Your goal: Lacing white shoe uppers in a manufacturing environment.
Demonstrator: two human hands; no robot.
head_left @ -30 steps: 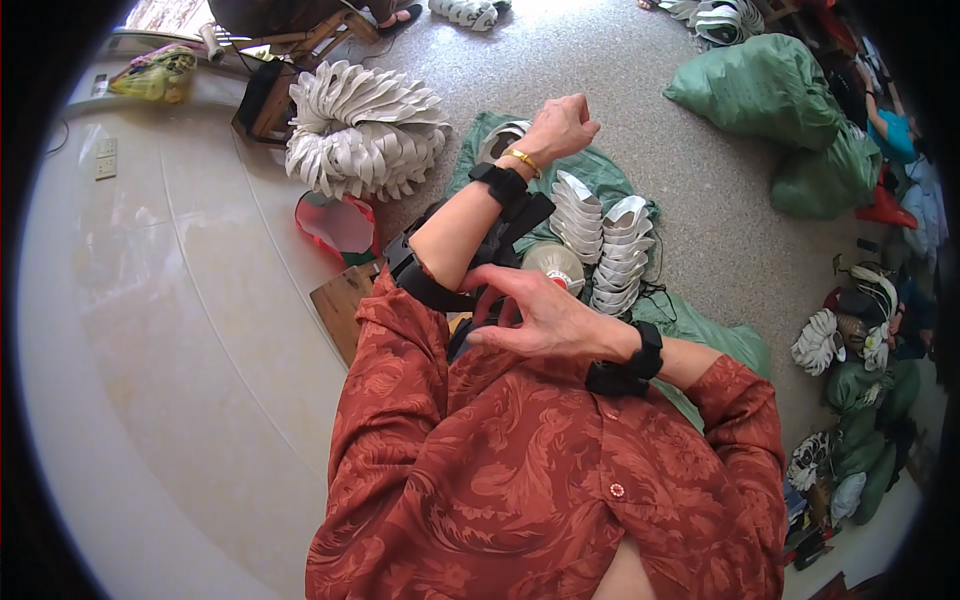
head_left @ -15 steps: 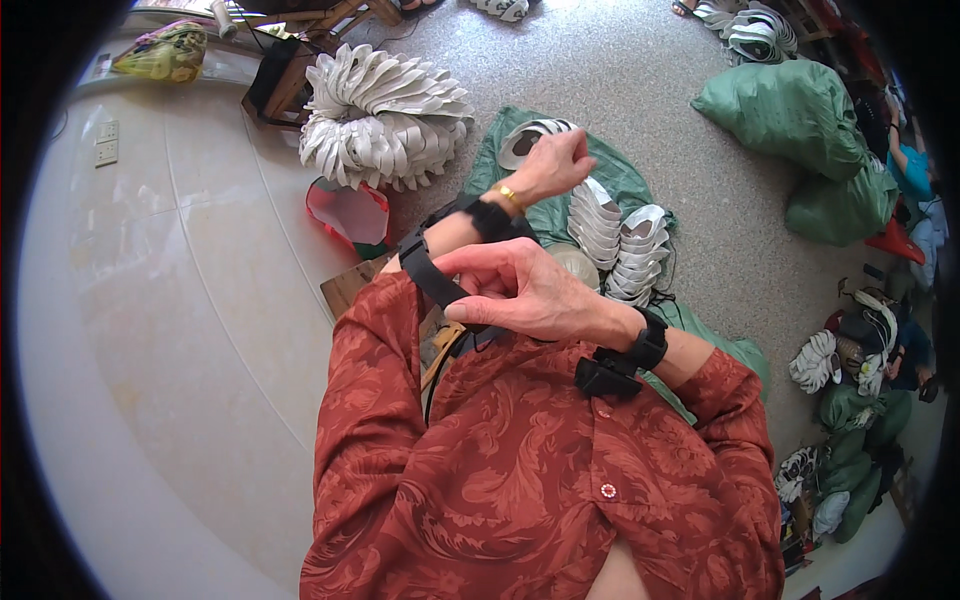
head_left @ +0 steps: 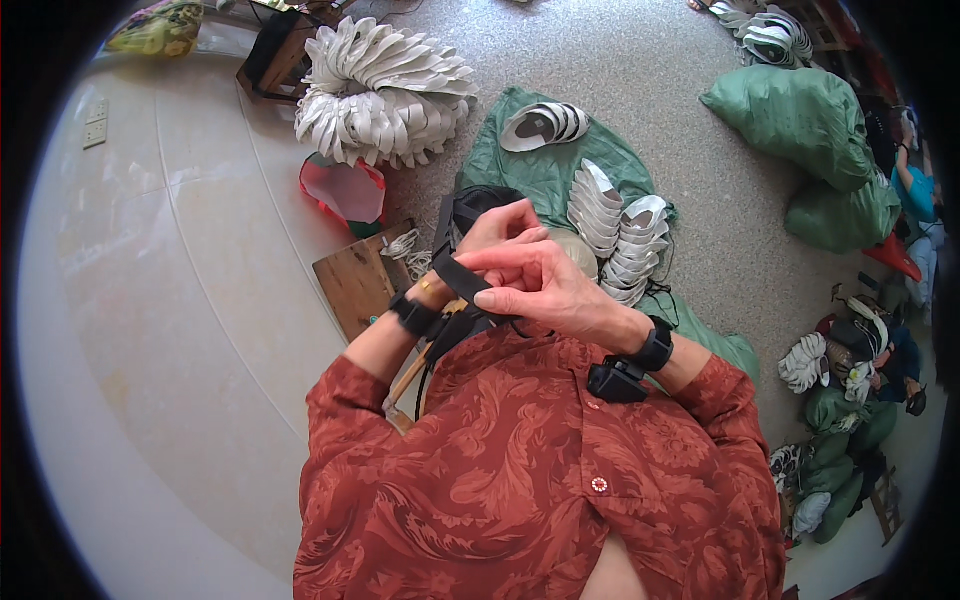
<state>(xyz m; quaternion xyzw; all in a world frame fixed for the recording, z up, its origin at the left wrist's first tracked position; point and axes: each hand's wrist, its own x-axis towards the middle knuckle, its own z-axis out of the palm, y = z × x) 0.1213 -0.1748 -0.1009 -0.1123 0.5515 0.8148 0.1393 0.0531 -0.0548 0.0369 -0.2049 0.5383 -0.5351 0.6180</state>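
Grey floor (head_left: pixel 725 300), left hand (head_left: pixel 492 228) withdrawn, right hand (head_left: pixel 560 292) pinching strap (head_left: pixel 459 279)

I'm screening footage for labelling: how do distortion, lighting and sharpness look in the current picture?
Head view: fisheye distortion bows the seams of the pale wall, and the corners fall to black; in the head view, the speckled floor looks brightest toward the top; also in the head view, the right hand and black strap appear reasonably sharp.

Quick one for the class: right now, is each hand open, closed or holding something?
Left hand: fingers curled, partly hidden; whether it holds anything cannot be told.
Right hand: closed on a black strap.
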